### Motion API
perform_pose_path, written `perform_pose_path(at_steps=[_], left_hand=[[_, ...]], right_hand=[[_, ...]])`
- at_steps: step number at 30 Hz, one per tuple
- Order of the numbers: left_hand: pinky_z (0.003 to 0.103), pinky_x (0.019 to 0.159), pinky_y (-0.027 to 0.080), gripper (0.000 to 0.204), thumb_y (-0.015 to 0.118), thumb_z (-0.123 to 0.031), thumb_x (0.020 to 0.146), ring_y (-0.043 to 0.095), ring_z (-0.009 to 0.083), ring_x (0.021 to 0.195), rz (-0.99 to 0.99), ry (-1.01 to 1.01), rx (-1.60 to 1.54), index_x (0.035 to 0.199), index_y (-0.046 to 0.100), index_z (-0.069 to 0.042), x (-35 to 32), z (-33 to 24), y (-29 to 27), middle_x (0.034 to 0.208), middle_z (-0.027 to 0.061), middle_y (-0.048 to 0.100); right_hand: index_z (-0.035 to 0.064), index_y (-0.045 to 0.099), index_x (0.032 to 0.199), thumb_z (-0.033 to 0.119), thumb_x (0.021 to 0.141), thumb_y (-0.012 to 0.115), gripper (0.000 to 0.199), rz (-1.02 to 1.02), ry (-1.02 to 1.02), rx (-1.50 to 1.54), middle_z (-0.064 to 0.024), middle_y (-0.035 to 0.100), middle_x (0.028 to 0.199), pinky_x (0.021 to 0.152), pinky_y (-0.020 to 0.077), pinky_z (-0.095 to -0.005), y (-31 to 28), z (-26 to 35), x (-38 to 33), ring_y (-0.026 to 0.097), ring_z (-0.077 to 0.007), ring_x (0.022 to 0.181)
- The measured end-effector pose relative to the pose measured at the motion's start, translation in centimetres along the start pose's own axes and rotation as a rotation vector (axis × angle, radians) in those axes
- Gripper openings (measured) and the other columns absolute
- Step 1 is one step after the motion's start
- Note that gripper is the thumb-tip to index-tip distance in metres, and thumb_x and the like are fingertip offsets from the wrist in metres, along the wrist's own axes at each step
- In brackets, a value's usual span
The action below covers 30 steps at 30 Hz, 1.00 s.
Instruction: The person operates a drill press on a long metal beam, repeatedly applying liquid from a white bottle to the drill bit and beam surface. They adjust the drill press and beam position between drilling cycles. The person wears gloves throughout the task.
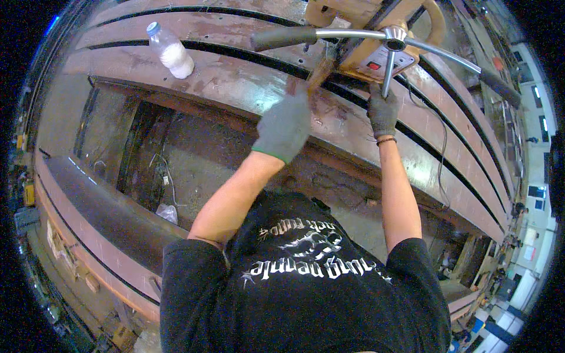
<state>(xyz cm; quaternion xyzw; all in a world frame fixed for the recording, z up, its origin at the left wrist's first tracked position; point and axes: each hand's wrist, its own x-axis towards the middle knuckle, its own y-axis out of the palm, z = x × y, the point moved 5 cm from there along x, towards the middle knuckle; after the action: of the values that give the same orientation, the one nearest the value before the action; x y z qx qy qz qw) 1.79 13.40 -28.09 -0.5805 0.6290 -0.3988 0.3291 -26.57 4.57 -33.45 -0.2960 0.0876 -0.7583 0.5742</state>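
My left hand [285, 126], in a grey glove, is closed around the handle of a brush [319, 72] whose bristles rest on the rusty steel beam [235, 82]; the brush is blurred. In a dark grey glove, my right hand [382, 110] grips the lower spoke of a three-armed metal feed handle [393, 39]. That handle belongs to a tan drilling machine [376, 56] with a red switch, standing on the beam.
A clear plastic bottle [170, 52] with white content lies on the beam at the upper left. Dark slots run along the beams. A pit with wires and a plastic bag [167, 212] lies below. A cable [442, 147] trails from the machine.
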Motion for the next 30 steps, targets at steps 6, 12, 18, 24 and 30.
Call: perform_pose_path(at_steps=[6,12,18,24,30], left_hand=[[0.059,0.075,0.057,0.043,0.049,-0.016,0.099,0.071,0.0480,0.087,-0.003,0.043,-0.212,0.140,0.046,-0.003,2.1,0.9,0.5,0.088,0.0246,0.070],[0.062,0.076,0.053,0.042,0.051,-0.018,0.097,0.067,0.0514,0.088,0.052,0.101,-0.324,0.137,0.046,-0.006,6.4,3.0,3.9,0.094,0.0284,0.070],[0.062,0.083,0.052,0.034,0.051,-0.023,0.098,0.066,0.0523,0.094,0.102,0.068,-0.392,0.127,0.054,-0.004,1.7,5.3,1.1,0.099,0.0295,0.070],[0.060,0.079,0.053,0.037,0.051,-0.026,0.101,0.068,0.0496,0.089,0.091,-0.047,-0.228,0.131,0.056,-0.004,0.8,12.5,-5.0,0.099,0.0295,0.070],[0.055,0.080,0.055,0.033,0.054,-0.022,0.099,0.068,0.0441,0.094,-0.211,-0.051,-0.031,0.125,0.056,-0.001,9.3,19.4,-4.6,0.102,0.0267,0.069]], right_hand=[[0.0098,0.063,0.086,0.034,0.098,0.067,0.028,-0.066,0.091,-0.080,0.0023,0.051,0.059,0.043,0.0372,-0.0287,-1.0,-0.6,-0.1,0.048,-0.0091,0.047],[0.0076,0.064,0.086,0.035,0.098,0.068,0.030,-0.110,0.218,-0.040,0.0011,0.053,0.059,0.043,0.0385,-0.0278,-0.2,1.6,-0.4,0.049,-0.0090,0.046],[0.0062,0.063,0.087,0.038,0.100,0.062,0.034,-0.115,0.282,-0.163,-0.0057,0.056,0.059,0.048,0.0446,-0.0382,-0.4,0.8,-0.9,0.055,-0.0189,0.048],[0.0072,0.066,0.089,0.036,0.097,0.068,0.030,-0.218,0.106,-0.137,0.0025,0.052,0.059,0.044,0.0376,-0.0270,-2.0,-2.4,-1.0,0.048,-0.0081,0.048],[0.0061,0.066,0.091,0.037,0.098,0.069,0.031,-0.224,0.214,-0.185,0.0017,0.053,0.061,0.044,0.0373,-0.0272,-1.1,-1.0,-0.3,0.048,-0.0084,0.049]])
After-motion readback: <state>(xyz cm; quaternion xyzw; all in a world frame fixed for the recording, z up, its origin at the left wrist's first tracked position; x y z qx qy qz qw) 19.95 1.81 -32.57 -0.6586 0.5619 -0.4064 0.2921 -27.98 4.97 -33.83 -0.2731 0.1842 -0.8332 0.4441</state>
